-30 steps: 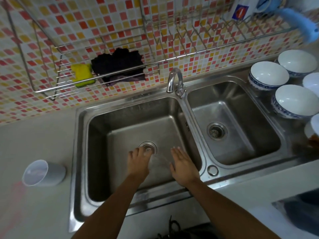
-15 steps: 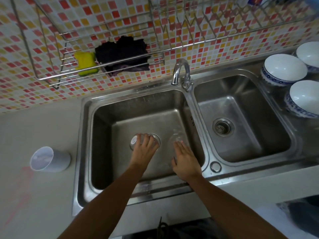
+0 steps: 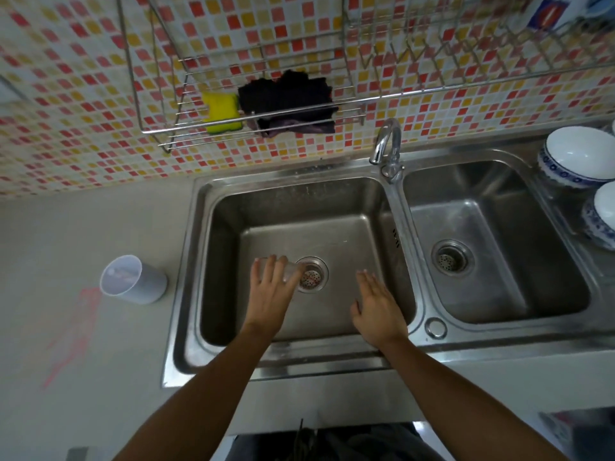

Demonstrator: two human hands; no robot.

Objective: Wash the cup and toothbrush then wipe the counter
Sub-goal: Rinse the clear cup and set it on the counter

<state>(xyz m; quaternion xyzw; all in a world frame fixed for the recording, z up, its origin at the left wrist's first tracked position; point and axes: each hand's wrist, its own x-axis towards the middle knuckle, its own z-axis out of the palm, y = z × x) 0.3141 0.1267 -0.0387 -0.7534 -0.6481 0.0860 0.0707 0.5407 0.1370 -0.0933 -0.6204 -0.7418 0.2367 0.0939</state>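
We have both hands down in the left basin of the sink (image 3: 396, 211). Our left hand (image 3: 271, 294) lies over a clear cup (image 3: 289, 271) that rests on its side on the basin floor, touching or just beside the drain (image 3: 311, 273). The cup's long axis runs roughly left to right, one end toward the drain, the other under our fingers (image 3: 258, 271). These are draped over its top; whether they have truly closed round it we cannot tell, since the clear wall is hard to read and the thumb is hidden.

Our right hand (image 3: 376, 311) is flat and spread, holding nothing, lower right of the drain and well apart from the cup. So the left hand is the nearer by far, and we judge the coming move is its own: curl round the barrel across the long axis and lift.

A second, pale cup (image 3: 133, 281) stands upright on the desk (image 3: 83, 244), left of the sink and apart from both hands. Something pinkish shows inside it, possibly the toothbrush, though we cannot be sure. A red smear (image 3: 71, 334) marks the desk in front of it.

The tap (image 3: 386, 144) shows no water running. A sponge (image 3: 221, 113) and dark cloth (image 3: 288, 101) sit in the wall rack (image 3: 159, 78).
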